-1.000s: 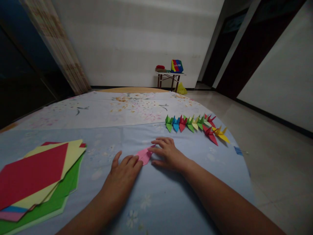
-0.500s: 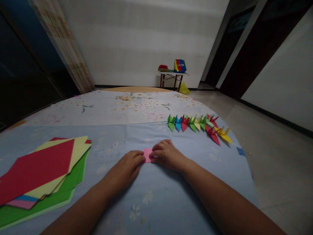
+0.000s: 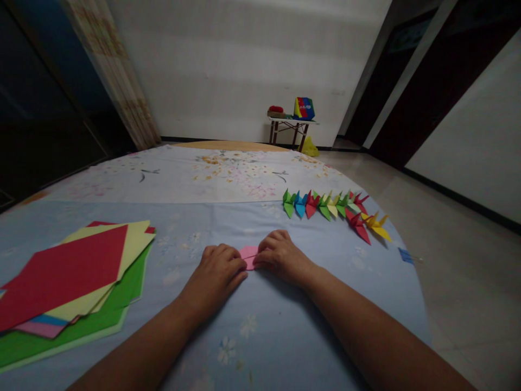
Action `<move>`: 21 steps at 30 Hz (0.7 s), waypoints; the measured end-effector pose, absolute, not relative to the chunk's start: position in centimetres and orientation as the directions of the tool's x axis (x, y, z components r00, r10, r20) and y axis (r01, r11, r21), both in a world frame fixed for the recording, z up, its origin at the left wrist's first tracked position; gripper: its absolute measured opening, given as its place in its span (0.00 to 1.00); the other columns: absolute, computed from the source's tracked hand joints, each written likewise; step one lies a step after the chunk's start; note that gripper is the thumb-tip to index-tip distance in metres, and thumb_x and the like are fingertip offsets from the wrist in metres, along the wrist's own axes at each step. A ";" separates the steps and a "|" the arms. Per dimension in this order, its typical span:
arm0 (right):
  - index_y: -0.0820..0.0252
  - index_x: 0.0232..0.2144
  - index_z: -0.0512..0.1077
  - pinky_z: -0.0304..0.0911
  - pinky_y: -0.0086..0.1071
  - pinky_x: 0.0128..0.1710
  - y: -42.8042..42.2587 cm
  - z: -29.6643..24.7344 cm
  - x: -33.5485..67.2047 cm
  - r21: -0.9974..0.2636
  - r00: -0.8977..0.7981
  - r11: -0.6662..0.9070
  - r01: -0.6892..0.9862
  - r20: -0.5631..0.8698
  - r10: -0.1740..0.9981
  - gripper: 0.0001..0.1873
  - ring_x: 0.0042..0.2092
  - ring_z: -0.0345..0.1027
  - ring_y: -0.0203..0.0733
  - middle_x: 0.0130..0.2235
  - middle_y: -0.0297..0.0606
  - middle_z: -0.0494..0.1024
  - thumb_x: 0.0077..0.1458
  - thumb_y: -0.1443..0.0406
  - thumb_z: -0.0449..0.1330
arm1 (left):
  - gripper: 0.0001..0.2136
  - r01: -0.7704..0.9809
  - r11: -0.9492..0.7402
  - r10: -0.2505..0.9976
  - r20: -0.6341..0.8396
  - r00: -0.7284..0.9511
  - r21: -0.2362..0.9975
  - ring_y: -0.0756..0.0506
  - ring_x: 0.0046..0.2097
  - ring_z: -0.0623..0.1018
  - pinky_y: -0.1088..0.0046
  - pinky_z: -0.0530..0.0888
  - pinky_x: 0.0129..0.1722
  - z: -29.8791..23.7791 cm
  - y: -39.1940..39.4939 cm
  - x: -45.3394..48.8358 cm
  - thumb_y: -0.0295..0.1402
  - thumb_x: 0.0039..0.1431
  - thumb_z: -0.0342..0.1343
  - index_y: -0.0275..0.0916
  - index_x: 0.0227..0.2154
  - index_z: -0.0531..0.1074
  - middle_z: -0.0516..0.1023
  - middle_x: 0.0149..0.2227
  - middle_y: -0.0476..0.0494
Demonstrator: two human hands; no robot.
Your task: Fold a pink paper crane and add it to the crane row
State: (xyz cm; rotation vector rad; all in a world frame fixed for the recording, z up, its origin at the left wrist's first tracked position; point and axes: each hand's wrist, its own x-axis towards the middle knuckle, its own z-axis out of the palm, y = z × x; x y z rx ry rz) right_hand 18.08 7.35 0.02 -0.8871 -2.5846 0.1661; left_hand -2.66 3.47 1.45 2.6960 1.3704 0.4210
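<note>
Touching pink paper: left hand at left end, right hand at right | pinching or merely resting, cannot tell | pink paper on tablecloth, right of colored sheets, nearer than paper cranes

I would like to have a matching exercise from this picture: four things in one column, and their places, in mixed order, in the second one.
1. pink folded paper
2. coloured paper stack
3. origami cranes
4. yellow bag

A. far right on the blue tablecloth
B. next to the small table
C. between left hand and right hand, touching both
D. far left on the blue tablecloth

Pairs: 1-C, 2-D, 3-A, 4-B
</note>
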 end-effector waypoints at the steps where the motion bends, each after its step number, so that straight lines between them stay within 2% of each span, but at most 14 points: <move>1: 0.52 0.34 0.75 0.46 0.38 0.44 7.3 0.1 18.1 -0.238 -0.723 0.792 0.562 0.324 0.610 0.11 0.41 0.59 0.40 0.36 0.37 0.74 0.57 0.58 0.54 | 0.07 0.778 -0.594 0.803 0.203 0.560 0.204 0.44 0.43 0.68 0.62 0.60 0.44 1.4 3.5 -2.6 0.35 0.58 0.51 0.42 0.34 0.73 0.73 0.37 0.46; 10: 0.57 0.35 0.73 0.50 0.34 0.39 7.1 0.0 18.0 -0.249 -0.726 0.771 0.587 0.259 0.637 0.12 0.38 0.60 0.38 0.34 0.38 0.74 0.59 0.60 0.52 | 0.09 0.750 -0.615 0.789 0.207 0.579 0.245 0.45 0.40 0.69 0.65 0.64 0.41 0.6 3.8 -2.4 0.35 0.60 0.47 0.41 0.34 0.72 0.72 0.36 0.45; 16: 0.55 0.35 0.73 0.50 0.35 0.41 7.0 -0.1 18.2 -0.328 -0.726 0.785 0.525 0.309 0.614 0.13 0.39 0.62 0.39 0.35 0.37 0.73 0.55 0.55 0.55 | 0.09 0.751 -0.607 0.795 0.213 0.569 0.260 0.45 0.39 0.69 0.65 0.65 0.41 0.4 4.0 -2.3 0.33 0.61 0.46 0.40 0.33 0.72 0.72 0.35 0.45; 21: 0.55 0.32 0.74 0.50 0.34 0.41 7.1 -0.6 17.9 -0.323 -0.734 0.802 0.503 0.330 0.594 0.11 0.39 0.62 0.38 0.35 0.36 0.74 0.57 0.58 0.54 | 0.09 0.751 -0.600 0.800 0.205 0.564 0.276 0.45 0.39 0.69 0.65 0.65 0.41 0.6 3.9 -2.2 0.33 0.61 0.46 0.40 0.33 0.72 0.72 0.35 0.45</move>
